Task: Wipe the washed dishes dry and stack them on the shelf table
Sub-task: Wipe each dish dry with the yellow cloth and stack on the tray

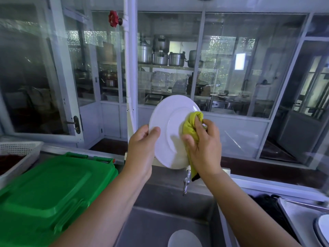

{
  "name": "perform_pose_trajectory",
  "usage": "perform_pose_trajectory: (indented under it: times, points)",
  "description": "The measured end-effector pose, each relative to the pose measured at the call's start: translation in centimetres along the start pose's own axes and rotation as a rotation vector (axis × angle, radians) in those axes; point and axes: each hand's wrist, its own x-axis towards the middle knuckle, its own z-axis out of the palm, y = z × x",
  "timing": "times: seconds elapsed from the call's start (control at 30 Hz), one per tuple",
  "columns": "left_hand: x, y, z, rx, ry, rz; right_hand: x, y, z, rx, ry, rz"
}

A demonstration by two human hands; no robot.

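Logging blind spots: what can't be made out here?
Head view: far face of the plate, turned away; its right part lies under the yellow cloth and right hand.
Head view: white dish in the sink, cut by the bottom edge.
Head view: second dish, lower right, cut by the right edge.
Head view: pots behind glass, blurred by reflections.

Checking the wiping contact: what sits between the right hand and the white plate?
A bunched yellow-green cloth, gripped by the right hand and pressed on the plate, in the head view.
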Motion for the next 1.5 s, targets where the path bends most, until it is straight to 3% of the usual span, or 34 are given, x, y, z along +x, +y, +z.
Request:
perform_pose_trajectory:
  times: [0.23,0.37,0.63,0.7,0.83,1.0,1.07,1.23,1.3,1.4,1.5]
  points:
    - [0.6,0.8,0.2,-0.092,0.044,-0.061,-1.0,-3.2,-0.1,-0.043,-0.015,-0.431]
    - [0.6,0.2,-0.3,-0.079,0.083,-0.06,-4.1,-0.8,-0.2,-0.072,-0.062,-0.543]
    - [0.5,1.2,0.5,-0.026,0.064,0.039,-0.6,0.7,-0.6,-0.148,0.102,-0.222]
    - [0.4,1.2,0.9,-0.037,0.068,0.01,0.1,-0.8,-0.6,-0.108,0.096,-0.246]
    - [0.8,0.8,0.9,-0.071,0.082,-0.034,-1.4,-2.5,-0.8,-0.016,-0.026,-0.472]
    - [0.9,0.3,0.0,-0.027,0.099,-0.053,-4.3,0.3,-1.5,-0.034,-0.087,-0.579]
    - [0.8,0.2,-0.2,-0.011,0.103,-0.024,-4.3,2.1,-1.6,-0.059,-0.075,-0.531]
    - [0.4,-0.5,-0.3,0.086,0.062,0.081,-0.8,2.1,-1.7,0.028,0.118,-0.161]
    - [-0.1,-0.9,0.2,0.172,0.02,0.131,0.7,-0.3,-1.9,0.105,0.174,-0.169]
    - [-1.0,-1.3,1.1,0.366,-0.019,0.187,1.8,-3.6,-1.8,0.126,0.12,-0.271]
    - [-1.4,-1.1,1.0,0.451,-0.047,0.27,1.9,-3.6,-1.7,0.095,0.127,-0.233]
